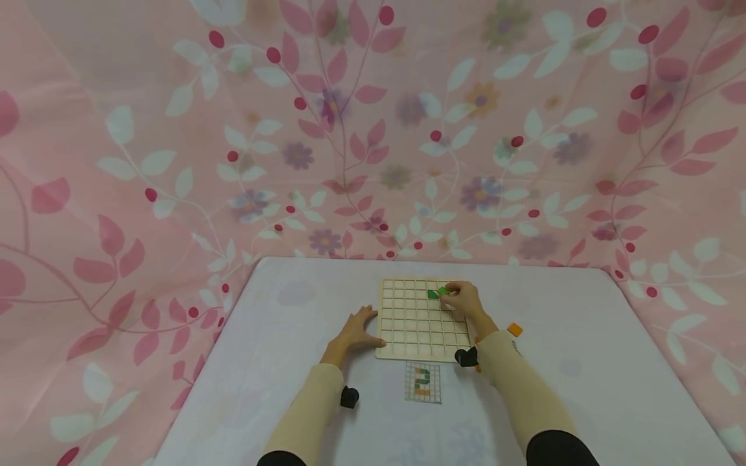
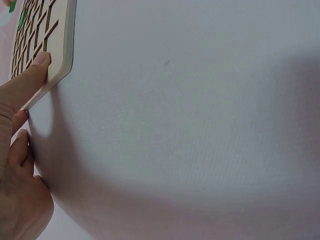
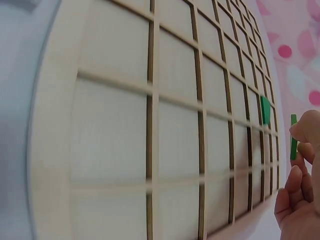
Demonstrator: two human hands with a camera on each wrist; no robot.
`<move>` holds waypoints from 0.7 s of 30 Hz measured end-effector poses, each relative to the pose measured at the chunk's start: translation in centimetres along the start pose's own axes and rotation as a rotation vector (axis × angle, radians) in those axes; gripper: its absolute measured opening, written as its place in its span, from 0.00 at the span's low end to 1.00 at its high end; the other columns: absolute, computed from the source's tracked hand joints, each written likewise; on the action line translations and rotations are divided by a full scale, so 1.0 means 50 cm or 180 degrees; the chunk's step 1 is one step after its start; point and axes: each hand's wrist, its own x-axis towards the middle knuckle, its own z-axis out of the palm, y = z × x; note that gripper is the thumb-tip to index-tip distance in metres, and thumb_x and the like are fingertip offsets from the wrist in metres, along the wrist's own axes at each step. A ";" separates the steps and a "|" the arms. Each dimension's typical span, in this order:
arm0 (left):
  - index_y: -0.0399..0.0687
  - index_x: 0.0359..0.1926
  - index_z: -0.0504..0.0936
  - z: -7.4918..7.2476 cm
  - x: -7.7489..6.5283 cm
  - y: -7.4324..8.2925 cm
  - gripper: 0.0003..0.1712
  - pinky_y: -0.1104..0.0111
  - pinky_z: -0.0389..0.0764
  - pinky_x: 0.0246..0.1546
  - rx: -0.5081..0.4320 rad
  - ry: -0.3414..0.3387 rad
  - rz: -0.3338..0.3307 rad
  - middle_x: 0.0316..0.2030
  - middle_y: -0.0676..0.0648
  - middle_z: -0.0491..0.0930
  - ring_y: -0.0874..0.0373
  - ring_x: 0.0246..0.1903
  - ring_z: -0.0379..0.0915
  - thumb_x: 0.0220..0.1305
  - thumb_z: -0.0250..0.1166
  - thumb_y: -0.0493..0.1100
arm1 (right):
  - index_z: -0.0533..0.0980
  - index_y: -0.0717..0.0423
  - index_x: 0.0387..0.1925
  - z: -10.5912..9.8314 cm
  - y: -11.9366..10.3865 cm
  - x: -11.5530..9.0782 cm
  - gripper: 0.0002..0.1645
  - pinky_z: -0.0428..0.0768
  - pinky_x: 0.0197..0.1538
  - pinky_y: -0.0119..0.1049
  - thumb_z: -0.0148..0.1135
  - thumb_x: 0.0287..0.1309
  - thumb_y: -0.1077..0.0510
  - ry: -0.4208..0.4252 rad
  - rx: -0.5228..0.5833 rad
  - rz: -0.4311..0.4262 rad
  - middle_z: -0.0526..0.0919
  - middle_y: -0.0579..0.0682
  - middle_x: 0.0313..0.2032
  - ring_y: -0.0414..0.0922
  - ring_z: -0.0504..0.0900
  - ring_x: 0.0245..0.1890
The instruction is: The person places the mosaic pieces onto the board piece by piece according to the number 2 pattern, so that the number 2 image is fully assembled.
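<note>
A square wooden grid board [image 1: 402,353] lies on the white table. My left hand [image 1: 354,330] rests at its left side, fingers spread, with the thumb [image 2: 37,70] lying on the rim near one corner. Over the upper right part of the board, my right hand [image 1: 464,299] pinches a light green tile [image 1: 443,290] between thumb and fingers. In the right wrist view that tile [image 3: 293,137] is held edge-on, above the board. Just left of it, a dark green tile [image 1: 432,294] sits in one of the cells.
A small card with a coloured grid pattern [image 1: 423,382] lies in front of the board. To the right is an orange tile [image 1: 515,329]; other pieces beside the right forearm are partly hidden by the sleeve [image 1: 504,362]. A floral pink curtain [image 1: 373,129] hangs behind the table.
</note>
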 end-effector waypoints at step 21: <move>0.33 0.63 0.66 -0.004 -0.003 -0.001 0.45 0.47 0.44 0.69 0.0011 0.0011 0.0123 0.67 0.32 0.57 0.39 0.69 0.45 0.45 0.75 0.46 | 0.79 0.70 0.43 0.091 -0.031 0.043 0.17 0.81 0.40 0.42 0.63 0.49 0.67 -0.0287 -0.0670 -0.0244 0.82 0.62 0.41 0.51 0.79 0.37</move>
